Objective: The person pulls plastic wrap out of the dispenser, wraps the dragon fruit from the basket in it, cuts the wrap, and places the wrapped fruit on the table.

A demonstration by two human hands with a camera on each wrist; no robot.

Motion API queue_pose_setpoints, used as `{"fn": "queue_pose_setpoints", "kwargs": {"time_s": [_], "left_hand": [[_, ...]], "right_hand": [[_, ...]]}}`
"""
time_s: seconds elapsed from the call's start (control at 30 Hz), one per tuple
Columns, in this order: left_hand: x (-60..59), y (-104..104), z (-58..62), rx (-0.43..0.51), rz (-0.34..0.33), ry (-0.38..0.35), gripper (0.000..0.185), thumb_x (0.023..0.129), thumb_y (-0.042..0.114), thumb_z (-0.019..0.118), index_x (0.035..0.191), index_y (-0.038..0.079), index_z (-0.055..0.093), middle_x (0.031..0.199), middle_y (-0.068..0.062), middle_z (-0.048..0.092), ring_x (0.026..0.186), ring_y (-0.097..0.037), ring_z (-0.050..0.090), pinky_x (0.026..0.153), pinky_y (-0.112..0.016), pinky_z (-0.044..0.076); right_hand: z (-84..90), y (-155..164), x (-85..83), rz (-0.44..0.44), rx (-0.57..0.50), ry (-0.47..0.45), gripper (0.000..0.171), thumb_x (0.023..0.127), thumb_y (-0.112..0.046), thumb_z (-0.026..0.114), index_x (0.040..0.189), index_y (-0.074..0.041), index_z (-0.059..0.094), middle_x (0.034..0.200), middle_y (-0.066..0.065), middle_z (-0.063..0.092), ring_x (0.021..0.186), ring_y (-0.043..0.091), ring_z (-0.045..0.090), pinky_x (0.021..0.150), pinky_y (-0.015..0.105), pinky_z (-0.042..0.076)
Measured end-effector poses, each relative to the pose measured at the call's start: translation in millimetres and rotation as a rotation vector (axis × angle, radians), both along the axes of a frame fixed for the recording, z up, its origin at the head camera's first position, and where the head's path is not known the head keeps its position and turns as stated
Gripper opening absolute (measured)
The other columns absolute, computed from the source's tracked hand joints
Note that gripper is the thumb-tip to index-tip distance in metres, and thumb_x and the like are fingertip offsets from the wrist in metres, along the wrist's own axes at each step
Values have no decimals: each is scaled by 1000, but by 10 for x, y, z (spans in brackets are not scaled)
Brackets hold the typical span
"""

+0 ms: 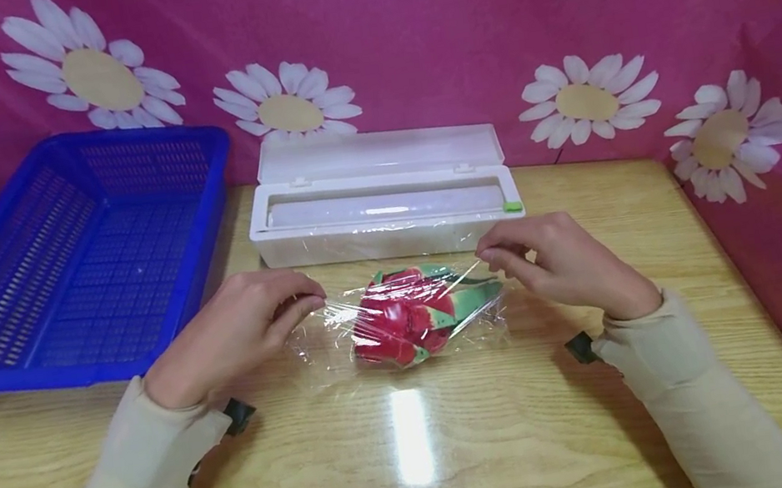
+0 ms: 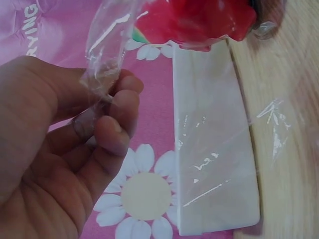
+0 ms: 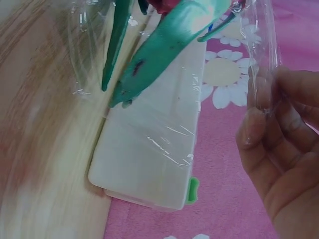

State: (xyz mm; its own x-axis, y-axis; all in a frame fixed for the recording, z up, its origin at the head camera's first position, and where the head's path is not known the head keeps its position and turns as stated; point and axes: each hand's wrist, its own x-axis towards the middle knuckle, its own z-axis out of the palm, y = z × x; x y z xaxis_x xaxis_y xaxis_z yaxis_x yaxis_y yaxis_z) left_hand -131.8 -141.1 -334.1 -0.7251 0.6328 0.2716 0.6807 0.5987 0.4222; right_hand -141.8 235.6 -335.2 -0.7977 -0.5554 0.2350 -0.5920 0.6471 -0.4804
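A red dragon fruit (image 1: 399, 323) with green leafy tips lies on its side on the table, with clear cling film (image 1: 334, 345) over it. My left hand (image 1: 244, 325) pinches the film's left edge between thumb and fingers. Opposite it, my right hand (image 1: 561, 262) pinches the other side of the film. Stretched film runs between both hands across the fruit. In the left wrist view, bunched film (image 2: 107, 55) rises from the fingertips. The green tips (image 3: 159, 59) show close up in the right wrist view, beside the film (image 3: 261, 55) gripped there.
Just behind the fruit stands a white cling film dispenser (image 1: 390, 240), lid raised, with a film roll (image 1: 393, 206) inside and a green slider (image 1: 512, 207) at its right end. A blue plastic basket (image 1: 205, 221) is at the left. A pink flowered cloth (image 1: 420, 29) hangs behind the wooden table (image 1: 512, 445).
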Motion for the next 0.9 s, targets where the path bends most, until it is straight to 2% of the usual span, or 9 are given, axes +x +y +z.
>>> {"fn": "queue_pose_setpoints", "kwargs": {"time_s": [0.27,0.5,0.9], "left_hand": [[-52,11,-79,-23,15,-17,9,97,13,71,101,8,77,93,-1,78,83,-12,71,82,-36,63],[-82,37,-152,-41,12,-11,7,97,13,71,98,8,77,91,-2,78,81,-13,70,79,-37,61],[-121,99,-283,-30,0,-38,10,97,12,67,97,8,77,90,-1,76,82,-11,68,79,-35,61]], "right_hand": [[-71,-11,-42,-18,8,-52,12,99,-9,68,106,-12,76,95,4,78,78,15,68,64,22,54],[-136,-37,-60,-57,43,-110,13,98,-8,69,108,-13,76,97,1,76,78,12,60,67,22,52],[-231,-79,-91,-51,53,-102,11,98,-13,69,106,-15,76,95,-3,74,79,12,59,70,25,52]]}}
